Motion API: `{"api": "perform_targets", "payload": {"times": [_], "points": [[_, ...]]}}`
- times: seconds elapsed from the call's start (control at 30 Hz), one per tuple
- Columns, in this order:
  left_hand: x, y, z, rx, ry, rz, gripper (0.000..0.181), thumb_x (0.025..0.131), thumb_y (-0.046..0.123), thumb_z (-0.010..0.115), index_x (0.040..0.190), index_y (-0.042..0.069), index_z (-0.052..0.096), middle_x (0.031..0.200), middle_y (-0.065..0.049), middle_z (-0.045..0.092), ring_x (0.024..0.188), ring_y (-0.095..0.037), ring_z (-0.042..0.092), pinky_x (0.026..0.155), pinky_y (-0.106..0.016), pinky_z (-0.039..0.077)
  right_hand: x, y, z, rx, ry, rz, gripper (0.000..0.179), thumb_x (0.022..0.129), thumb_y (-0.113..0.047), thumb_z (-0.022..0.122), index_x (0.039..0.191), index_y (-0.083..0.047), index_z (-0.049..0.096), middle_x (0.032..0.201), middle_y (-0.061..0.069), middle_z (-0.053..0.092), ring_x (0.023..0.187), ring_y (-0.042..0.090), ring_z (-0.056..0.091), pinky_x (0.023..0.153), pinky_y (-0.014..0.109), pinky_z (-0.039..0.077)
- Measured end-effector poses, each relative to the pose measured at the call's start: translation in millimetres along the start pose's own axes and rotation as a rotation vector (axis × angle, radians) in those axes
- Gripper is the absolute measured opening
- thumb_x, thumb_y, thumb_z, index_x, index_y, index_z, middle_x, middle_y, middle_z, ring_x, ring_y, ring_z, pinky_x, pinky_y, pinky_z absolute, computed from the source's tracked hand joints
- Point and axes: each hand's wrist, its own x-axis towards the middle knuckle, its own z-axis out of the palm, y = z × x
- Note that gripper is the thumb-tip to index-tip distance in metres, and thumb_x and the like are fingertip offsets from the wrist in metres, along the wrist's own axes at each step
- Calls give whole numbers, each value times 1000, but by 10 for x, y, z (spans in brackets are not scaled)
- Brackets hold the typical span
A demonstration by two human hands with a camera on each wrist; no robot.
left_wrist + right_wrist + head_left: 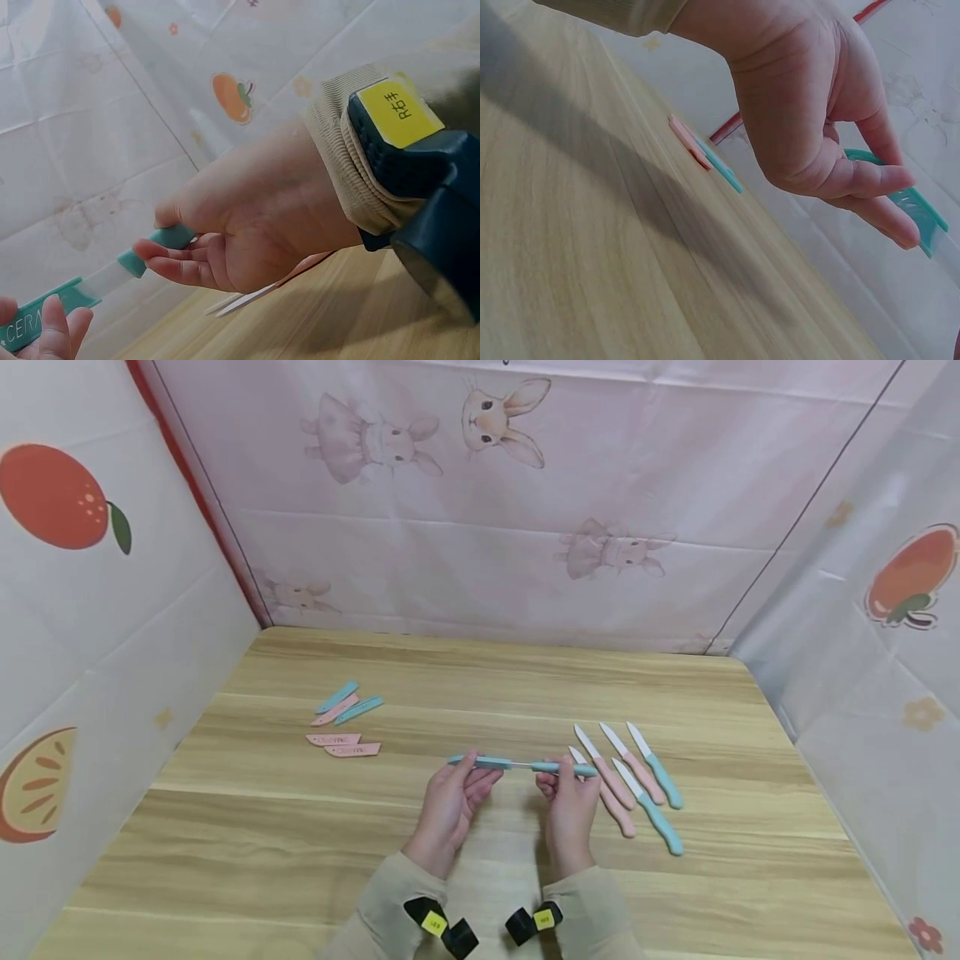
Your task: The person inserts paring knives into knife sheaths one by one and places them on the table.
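Head view up, and printed cloths (450, 568) fill the back and both sides, rabbits behind, fruit left and right! Below them spreads the wood-grain table (225, 827), broad and pale. Over it come two beige sleeves (390, 902), each with a black wrist unit (459, 938) strapped on. Now the hands, both busy above the tabletop: the left hand (447, 806) pinches a turquoise sheath (491, 762), while the right hand (572, 822) grips the handle of a turquoise knife (543, 767). Knife and sheath sit in line between them, a short stretch of pale blade (521, 766) showing in the gap (left wrist view even catches the letters CERA on that sheath). Just beside the right hand, five loose knives (613, 783) lie bare-bladed, three pink-handled, two turquoise, tips pointing away from the person. And over on the left, well apart from those knives, the smaller pieces: five loose sheaths (333, 740), three pink and two turquoise, a couple of the pink ones touching!
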Motion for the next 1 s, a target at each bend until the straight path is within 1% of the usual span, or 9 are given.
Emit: {"api": "perform_targets", "payload": {"times": [0.23, 0.33, 0.57, 0.67, 0.8, 0.9, 1.0], "points": [[4, -6, -7, 12, -3, 5, 41, 99, 26, 47, 125, -6, 43, 106, -16, 66, 96, -20, 66, 69, -17, 53, 9, 15, -7, -14, -14, -2, 19, 98, -15, 48, 106, -2, 37, 83, 13, 63, 57, 7, 60, 60, 21, 55], [10, -17, -17, 14, -4, 15, 40, 99, 25, 46, 123, -7, 44, 105, -17, 66, 95, -21, 66, 69, -17, 54, 5, 31, -12, -17, -17, -2, 19, 98, -15, 47, 107, -2, 37, 82, 11, 62, 57, 7, 60, 60, 21, 55], [15, -9, -14, 21, 4, 7, 36, 100, 24, 44, 122, -5, 45, 104, -16, 67, 95, -20, 66, 69, -17, 53, 5, 56, 10, 10, -29, -15, 16, 98, -12, 47, 104, -1, 37, 79, 11, 63, 56, 7, 60, 59, 22, 55], [15, 2, -12, 17, 1, 9, 36, 101, 23, 43, 122, -5, 44, 104, -16, 67, 94, -19, 66, 68, -16, 53, 7, 50, 35, 6, -21, -7, 15, 99, -10, 46, 104, 0, 36, 76, 7, 62, 55, 7, 60, 58, 21, 55], [21, 8, -17, 12, -9, 15, 38, 101, 23, 43, 123, -7, 42, 104, -17, 66, 93, -18, 66, 67, -15, 53, 11, 38, 73, 6, -20, -10, 20, 99, -7, 43, 106, 11, 38, 71, 4, 63, 53, 6, 59, 54, 19, 53], [27, 8, -21, 11, -14, 17, 37, 101, 23, 42, 122, -8, 41, 105, -17, 66, 94, -18, 66, 66, -15, 53, 13, 41, 87, 5, -24, -18, 22, 99, -5, 42, 106, 15, 39, 69, 3, 63, 52, 6, 59, 52, 18, 52], [25, 9, -24, 7, -13, 19, 36, 101, 24, 43, 120, -6, 43, 106, -18, 66, 94, -19, 66, 66, -15, 53, 8, 45, 99, 7, -21, -18, 18, 99, -6, 43, 104, 11, 39, 70, 3, 63, 52, 6, 59, 52, 18, 52]]}}
